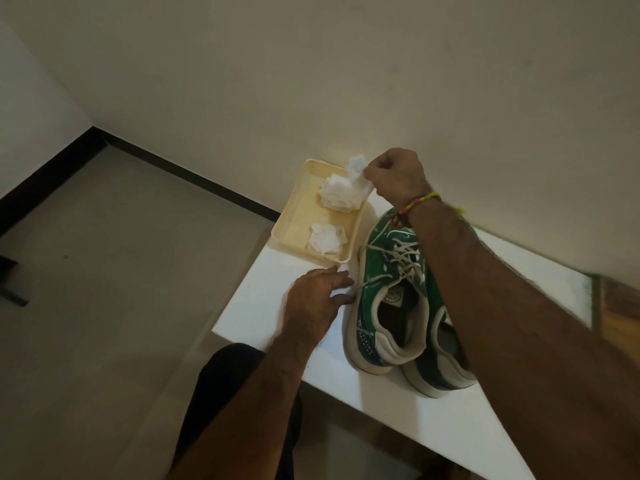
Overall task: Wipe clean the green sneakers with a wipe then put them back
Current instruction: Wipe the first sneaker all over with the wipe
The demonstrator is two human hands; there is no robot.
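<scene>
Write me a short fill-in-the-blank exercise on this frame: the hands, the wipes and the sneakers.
1. The right hand pinches a white ____ above the tray.
2. The left hand rests on the white ____, beside the green sneakers.
3. Besides the wipe being lifted, ____ bunches of wipes lie in the tray.
4. The right wrist wears a beaded ____.

Missing words: wipe; table; two; bracelet

White table [398, 420]; tray [294, 233]; 2 sneakers [377, 296]

Sneakers [388, 299]: 2. Tray [298, 216]: 1. Wipes: 3, namely one pile [337, 197], one crumpled [85, 239], one held [358, 171]. Hands: 2, left [311, 303], right [398, 176]. Counter [381, 427]: 1.
</scene>
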